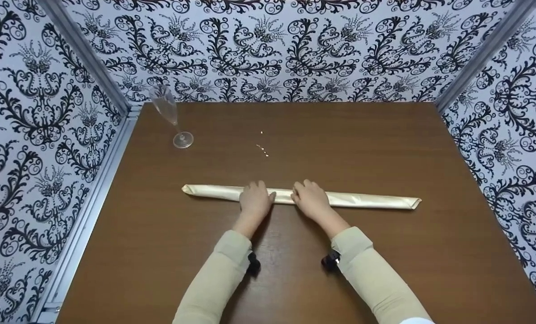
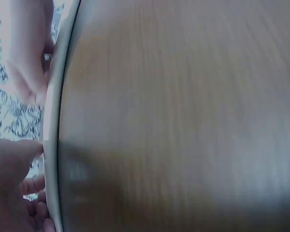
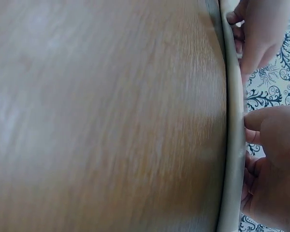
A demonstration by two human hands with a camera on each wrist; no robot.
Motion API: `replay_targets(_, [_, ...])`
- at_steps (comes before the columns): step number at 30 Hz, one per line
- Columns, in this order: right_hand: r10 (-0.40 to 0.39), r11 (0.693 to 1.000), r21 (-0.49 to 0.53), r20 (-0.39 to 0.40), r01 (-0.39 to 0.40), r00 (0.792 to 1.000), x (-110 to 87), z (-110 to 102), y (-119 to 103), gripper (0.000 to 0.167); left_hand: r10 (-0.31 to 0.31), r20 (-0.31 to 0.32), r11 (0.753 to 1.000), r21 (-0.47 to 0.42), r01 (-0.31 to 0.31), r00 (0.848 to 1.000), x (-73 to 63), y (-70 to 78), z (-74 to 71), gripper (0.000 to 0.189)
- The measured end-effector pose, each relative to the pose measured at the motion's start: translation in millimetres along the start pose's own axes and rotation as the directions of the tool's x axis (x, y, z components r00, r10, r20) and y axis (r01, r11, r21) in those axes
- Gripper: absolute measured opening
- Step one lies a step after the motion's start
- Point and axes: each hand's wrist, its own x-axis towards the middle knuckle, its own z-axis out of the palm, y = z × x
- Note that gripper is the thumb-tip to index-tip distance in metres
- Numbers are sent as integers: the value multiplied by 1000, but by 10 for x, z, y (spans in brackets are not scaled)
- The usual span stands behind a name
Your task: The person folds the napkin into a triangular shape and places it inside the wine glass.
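Note:
A long, narrow roll of cream satin cloth [image 1: 371, 201] lies crosswise on the brown table, its two ends slanted. Just left of its middle, my left hand [image 1: 255, 200] grips the roll, thumb on the near side and fingers over the top. My right hand [image 1: 312, 201] holds it a short way to the right, in much the same manner. A bare stretch of cloth shows between the hands. In the left wrist view the thumb of the left hand [image 2: 9, 169] presses against the cloth roll [image 2: 53, 111]. The right wrist view shows the right hand [image 3: 275, 164] with bent fingers against the roll.
A clear champagne flute [image 1: 165, 105] stands at the back left of the wooden table [image 1: 362, 148]. Small bright specks [image 1: 262, 148] show on the tabletop beyond the roll. Black-and-white patterned walls [image 1: 268, 49] enclose the back and both sides, with metal frame bars [image 1: 88, 58] at the corners.

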Motion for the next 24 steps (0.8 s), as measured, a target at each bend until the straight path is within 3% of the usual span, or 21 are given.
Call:
replay_targets(11, [18, 1000, 17, 19, -18, 1000, 0, -3, -4, 14, 12, 71, 997, -72, -7, 997, 51, -260, -98, 49])
replay_targets(18, [47, 998, 46, 63, -50, 997, 3, -24, -12, 15, 7, 94, 995, -99, 2, 996, 92, -325, -80, 48])
replay_targets(24, [31, 998, 44, 40, -33, 999, 2, -19, -11, 14, -20, 88, 994, -101, 29, 996, 94, -367, -106, 52])
